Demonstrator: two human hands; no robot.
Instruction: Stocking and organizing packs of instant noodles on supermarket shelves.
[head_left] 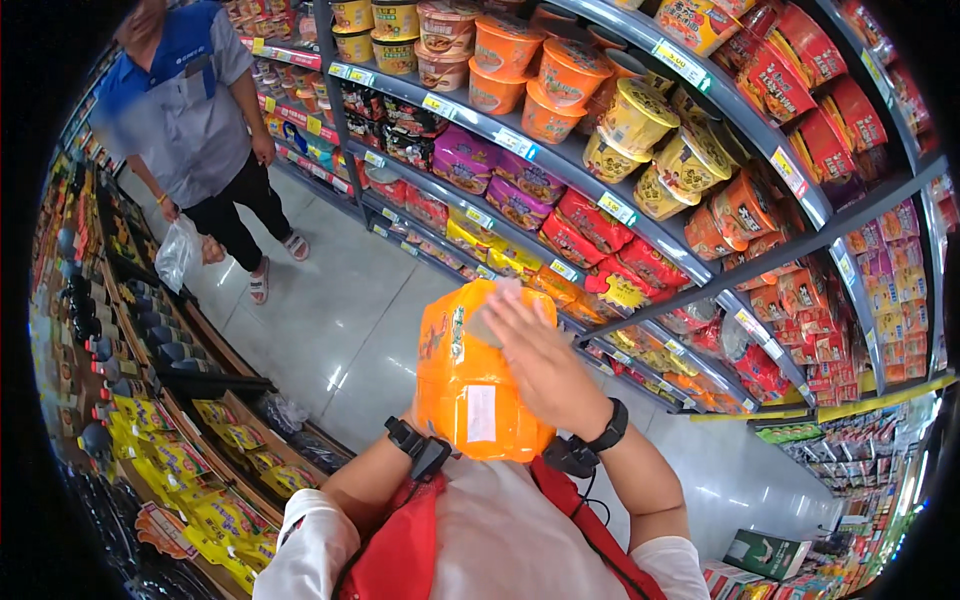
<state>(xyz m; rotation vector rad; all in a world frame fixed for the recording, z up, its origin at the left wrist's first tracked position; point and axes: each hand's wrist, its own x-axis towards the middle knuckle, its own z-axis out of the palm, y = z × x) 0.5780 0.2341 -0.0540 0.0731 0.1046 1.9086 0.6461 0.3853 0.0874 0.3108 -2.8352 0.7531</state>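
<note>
An orange plastic-wrapped pack of instant noodles is held up in front of my chest, a white label on its near side. My right hand lies along its upper right side, fingers stretched out and close together. Beneath those fingers shows a thin pale greyish patch; I cannot make out what it is. My left forearm reaches up to the pack's lower left, and the left hand is behind the pack, supporting it, its fingers hidden. Black bands circle both wrists.
Shelves of instant noodle cups and bagged noodles rise ahead and to the right. On the left stands a low shelf with yellow packets and bottles. A person holding a clear plastic bag stands in the tiled aisle.
</note>
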